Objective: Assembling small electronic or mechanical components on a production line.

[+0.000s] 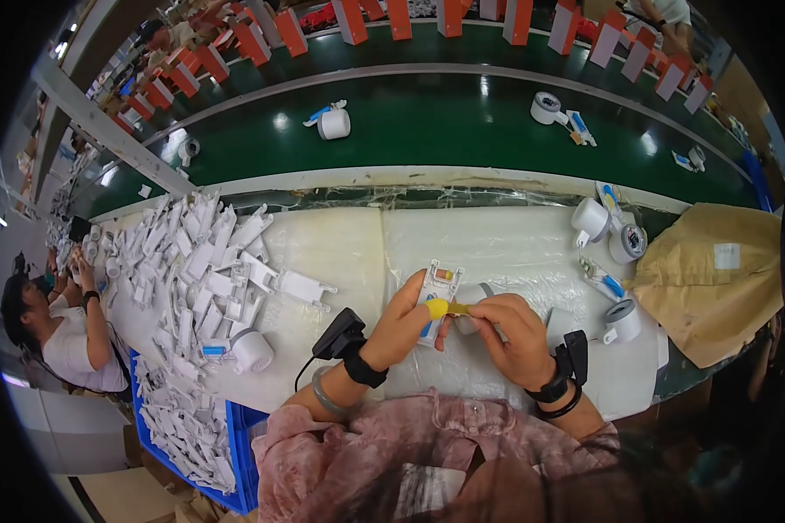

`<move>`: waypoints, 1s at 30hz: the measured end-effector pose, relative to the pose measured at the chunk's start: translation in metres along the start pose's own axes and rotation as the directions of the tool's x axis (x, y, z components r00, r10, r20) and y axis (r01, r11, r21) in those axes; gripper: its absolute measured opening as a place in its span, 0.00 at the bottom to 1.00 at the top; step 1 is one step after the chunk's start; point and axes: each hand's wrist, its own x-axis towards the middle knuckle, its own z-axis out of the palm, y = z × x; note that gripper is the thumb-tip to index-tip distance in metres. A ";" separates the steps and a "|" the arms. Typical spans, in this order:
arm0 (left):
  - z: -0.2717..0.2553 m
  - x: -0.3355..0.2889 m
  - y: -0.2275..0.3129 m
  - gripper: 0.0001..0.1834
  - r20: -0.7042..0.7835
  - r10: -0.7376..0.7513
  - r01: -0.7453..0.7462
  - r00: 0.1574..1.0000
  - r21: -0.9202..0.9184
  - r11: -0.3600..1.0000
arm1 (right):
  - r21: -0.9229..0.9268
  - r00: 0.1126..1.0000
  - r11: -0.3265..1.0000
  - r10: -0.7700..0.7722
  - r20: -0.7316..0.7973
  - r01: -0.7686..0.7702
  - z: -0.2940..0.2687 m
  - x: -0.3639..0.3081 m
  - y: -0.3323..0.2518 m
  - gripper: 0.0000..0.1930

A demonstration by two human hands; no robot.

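My left hand (399, 324) grips a white plastic housing (443, 277), a narrow open shell with a small orange-yellow part at its far end and something blue lower down. A bright yellow cover (436, 308) sits on the left thumb tip, apparently a finger cot. With thumb and fingers pinched, my right hand (513, 338) holds the end of a short, flat, yellowish strip (457, 309) against the housing. Just behind the right fingers lies a white round part (477, 295), partly hidden by them.
White housings (205, 253) are heaped at left, with more in a blue crate (242, 458) below. Round white units (591, 220) and a brown paper bag (706, 279) lie at right. Beyond runs a green conveyor (436, 113) carrying parts; orange-white boxes (351, 22) line its far side. A person (83, 336) works at left.
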 end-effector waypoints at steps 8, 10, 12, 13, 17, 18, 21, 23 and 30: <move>0.007 -0.005 -0.006 0.22 0.015 0.039 -0.037 0.999 -0.071 0.997 | -0.075 0.991 0.997 -0.045 -0.124 0.036 0.002 -0.006 0.003 0.13; 0.010 -0.006 -0.005 0.21 0.038 -0.047 0.047 0.998 0.005 0.999 | -0.054 0.992 0.998 -0.026 -0.125 0.019 0.003 -0.007 0.003 0.13; 0.011 -0.006 -0.003 0.23 0.052 -0.022 0.019 0.998 0.054 0.998 | -0.017 0.990 1.000 -0.018 -0.137 0.016 0.004 -0.005 0.002 0.13; 0.012 -0.006 -0.004 0.24 0.068 0.006 -0.014 0.998 0.106 0.994 | -0.018 0.991 1.000 -0.012 -0.133 0.009 0.004 -0.005 0.001 0.13; 0.010 -0.009 -0.003 0.26 0.105 -0.002 -0.009 0.994 0.099 0.995 | -0.013 0.994 0.999 -0.050 -0.092 0.049 0.005 -0.003 0.003 0.13; 0.012 -0.011 -0.002 0.27 0.093 0.011 -0.024 0.996 0.135 0.991 | -0.028 0.995 0.998 -0.062 -0.076 0.060 0.004 -0.004 0.003 0.13; 0.014 -0.014 -0.004 0.27 0.066 0.046 -0.058 0.997 0.197 0.979 | -0.034 0.992 0.995 -0.096 -0.080 0.093 0.003 -0.003 0.004 0.13; 0.015 -0.015 -0.006 0.27 0.053 0.067 -0.077 0.996 0.222 0.972 | -0.034 0.994 0.996 -0.087 -0.072 0.085 0.002 -0.004 0.002 0.13; 0.018 -0.016 -0.003 0.24 0.103 0.103 -0.135 0.989 0.387 0.912 | -0.039 0.994 0.997 -0.065 -0.090 0.061 0.004 -0.009 0.003 0.14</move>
